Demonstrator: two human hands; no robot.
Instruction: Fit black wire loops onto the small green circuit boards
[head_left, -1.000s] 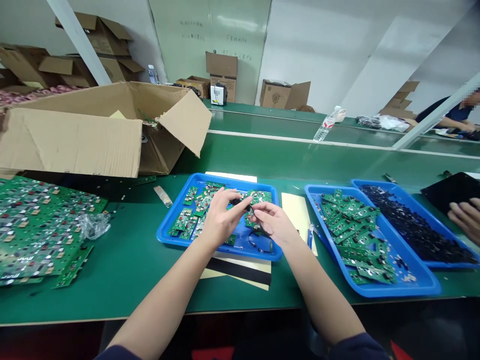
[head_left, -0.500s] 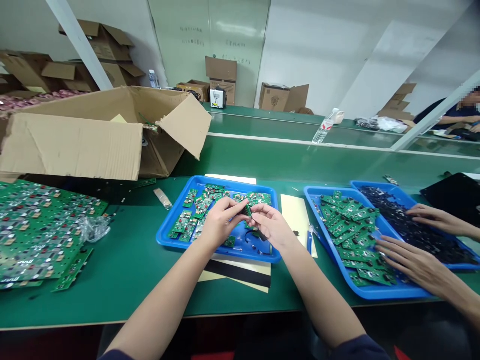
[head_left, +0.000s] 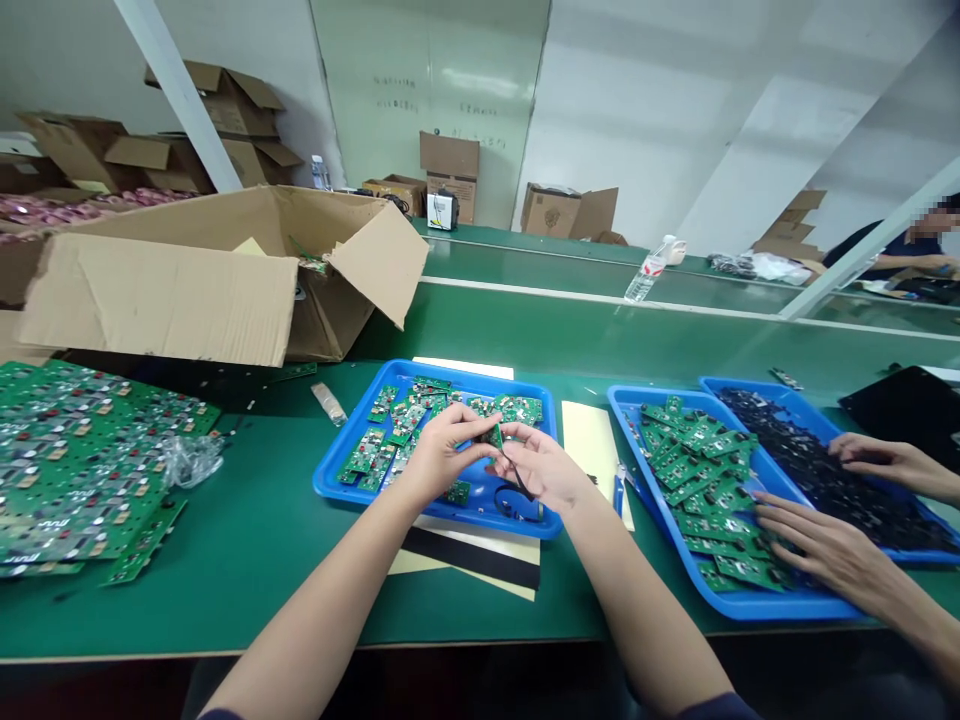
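Note:
Over the near blue tray (head_left: 325, 482), my left hand (head_left: 442, 450) pinches a small green circuit board (head_left: 493, 436) between thumb and fingers. My right hand (head_left: 544, 465) meets it at the board's right side, fingers closed at its edge. A thin black cable (head_left: 512, 490) hangs below my right fingers; whether it is joined to the board is hidden by them. Several more green circuit boards (head_left: 367, 455) lie in the tray to the left of and behind my hands.
To the right, a co-worker's hands (head_left: 832, 540) reach over a blue tray of long green boards (head_left: 709, 470) and one of black parts (head_left: 817, 460). Blue-handled cutters (head_left: 619, 490) lie between trays. Large board panels (head_left: 90, 460) and an open cardboard box (head_left: 157, 300) are at left.
The view has tilted slightly upward, so things sit lower. My hands stay together at the board, and more of the black cable now shows beneath my right hand.

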